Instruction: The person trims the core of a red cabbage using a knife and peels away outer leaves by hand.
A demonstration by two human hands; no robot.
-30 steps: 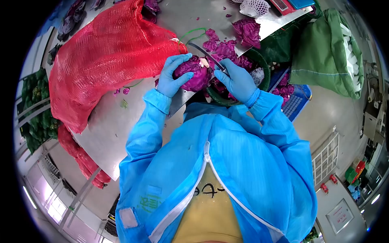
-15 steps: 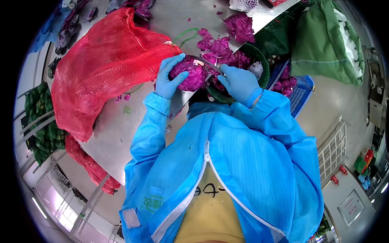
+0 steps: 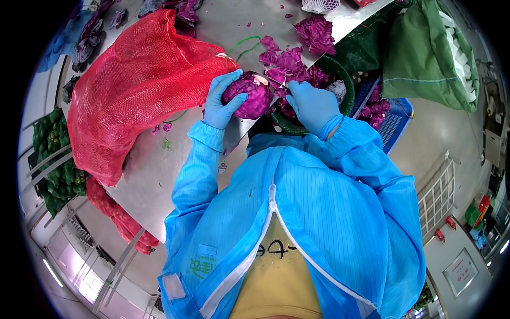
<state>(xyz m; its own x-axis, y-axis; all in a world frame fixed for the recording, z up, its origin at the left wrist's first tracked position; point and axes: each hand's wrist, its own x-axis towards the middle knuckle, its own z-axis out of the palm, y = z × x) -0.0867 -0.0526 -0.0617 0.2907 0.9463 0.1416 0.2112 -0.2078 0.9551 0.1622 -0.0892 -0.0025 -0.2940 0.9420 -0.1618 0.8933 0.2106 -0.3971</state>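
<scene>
A purple cabbage (image 3: 249, 97) with a pale cut stem sits at the metal table's near edge. My left hand (image 3: 222, 101), in a blue glove, grips its left side, thumb in front and fingers over the top. In my gloved right hand (image 3: 314, 108), fingers closed, is a knife (image 3: 275, 81), its blade pointing left toward the pale stem. The blade shows only as a thin edge. Loose purple leaves (image 3: 288, 61) lie behind the knife. Under and beside my right hand stands a dark green basket (image 3: 348, 87) with leaves in it.
A full red mesh sack (image 3: 143, 85) lies left on the metal table (image 3: 146, 175). Right of the basket are a blue crate (image 3: 396, 125) with purple pieces and a green sack (image 3: 419, 58). White foam netting (image 3: 320, 5) lies at the back.
The view has shifted over the last second. Since half a second ago, the knife blade has turned from its broad side to a thin edge; my left hand keeps its hold on the cabbage.
</scene>
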